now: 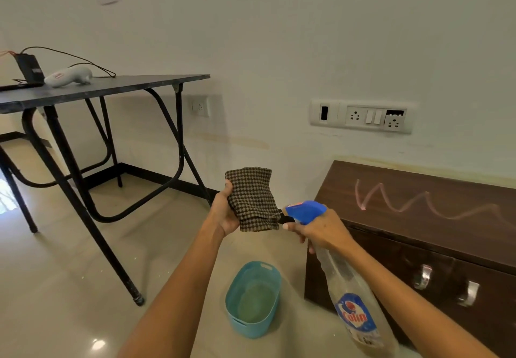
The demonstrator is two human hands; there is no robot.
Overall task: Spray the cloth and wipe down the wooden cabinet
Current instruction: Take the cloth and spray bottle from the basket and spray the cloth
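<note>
Left hand is holding the cloth up in the air, a folded brown checked rag, with the thumb on its left edge and the fingers wrapped round behind. Right hand is gripping the bottle by the neck under the blue spray head, finger hooked over the trigger. The nozzle is pointed straight at the cloth's lower right corner, so close I can't tell if it's touching.

The cabinet is on the right against the wall: dark wood, low, two metal handles on the front, and a pink squiggle scrawled across the top.

On the floor under the hands there's a teal tub, just beside the cabinet's left end. Off to the left is a black folding table with some gadgets on it, and there's a socket strip on the wall above the cabinet.
</note>
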